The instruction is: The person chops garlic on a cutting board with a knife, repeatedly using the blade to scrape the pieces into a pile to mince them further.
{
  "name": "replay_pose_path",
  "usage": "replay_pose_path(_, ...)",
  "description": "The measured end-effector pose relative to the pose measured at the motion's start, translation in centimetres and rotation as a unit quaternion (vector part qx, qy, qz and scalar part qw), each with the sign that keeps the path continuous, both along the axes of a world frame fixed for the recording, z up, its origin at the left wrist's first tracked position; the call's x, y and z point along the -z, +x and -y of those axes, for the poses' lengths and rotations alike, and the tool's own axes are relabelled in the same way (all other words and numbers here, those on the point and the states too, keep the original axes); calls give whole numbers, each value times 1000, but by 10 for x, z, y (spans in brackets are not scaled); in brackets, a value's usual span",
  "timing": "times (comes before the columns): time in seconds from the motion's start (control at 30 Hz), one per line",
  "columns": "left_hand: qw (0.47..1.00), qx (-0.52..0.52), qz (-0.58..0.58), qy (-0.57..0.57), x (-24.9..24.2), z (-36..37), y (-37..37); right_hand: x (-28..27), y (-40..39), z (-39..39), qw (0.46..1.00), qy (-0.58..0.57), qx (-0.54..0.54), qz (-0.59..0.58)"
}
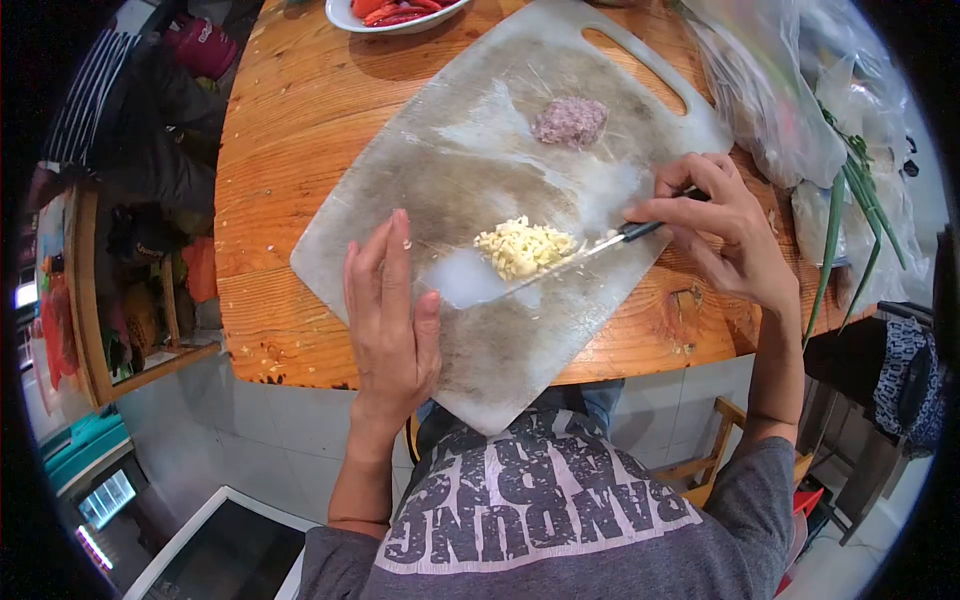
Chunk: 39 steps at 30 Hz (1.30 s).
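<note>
My right hand (715, 225) is closed on the dark handle of a knife (595, 249). The thin blade points left and lies along the near edge of a pile of chopped pale-yellow garlic (523, 248). My left hand (390, 310) is over the left part of the cutting board (420, 185), fingers stretched out and holding nothing, with small bits stuck to the fingers. Farther back on the board sits a mound of minced purplish food (570, 122). The worn board lies at an angle, its near corner past the table edge.
A white bowl of red peppers (398, 14) stands at the table's back. Plastic bags (775, 100) and green onions (862, 185) lie to the right of the board. A wooden shelf (92, 300) stands left of the wooden table (270, 200).
</note>
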<state>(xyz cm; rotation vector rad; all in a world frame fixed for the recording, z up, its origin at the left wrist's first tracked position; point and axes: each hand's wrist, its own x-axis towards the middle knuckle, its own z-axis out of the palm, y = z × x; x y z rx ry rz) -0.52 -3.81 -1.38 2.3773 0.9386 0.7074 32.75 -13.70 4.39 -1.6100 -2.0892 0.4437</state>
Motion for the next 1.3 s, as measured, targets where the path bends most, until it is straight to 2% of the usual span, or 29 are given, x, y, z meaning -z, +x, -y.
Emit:
replay_pose_path(0.13,995,8,-67,76,-2,-5,-2,-9,6,22,998,-55,19,-11)
replay_pose_path(0.2,994,11,-65,86,1,-5,-3,-9,9,29,998,-66,21,-2)
replay_pose_path(0.43,996,27,-40,73,2,-11,-2,8,5,13,1000,-18,15,1)
replay_pose_path(0.67,995,34,-28,87,4,-18,-7,2,1,-6,1000,3,4,-10)
replay_pose_path(0.87,988,14,-23,151,-3,-11,-14,11,-24,4,988,17,93,-124)
replay_pose_path(0.93,988,15,-7,151,-9,2,-2,6,-38,10,983,28,133,-126)
replay_pose_path(1.1,987,78,-73,120,-23,37,32,-6,-70,21,971,42,190,-137)
replay_pose_path(1.3,975,106,-127,147,-19,48,46,-7,-86,27,973,70,206,-76)
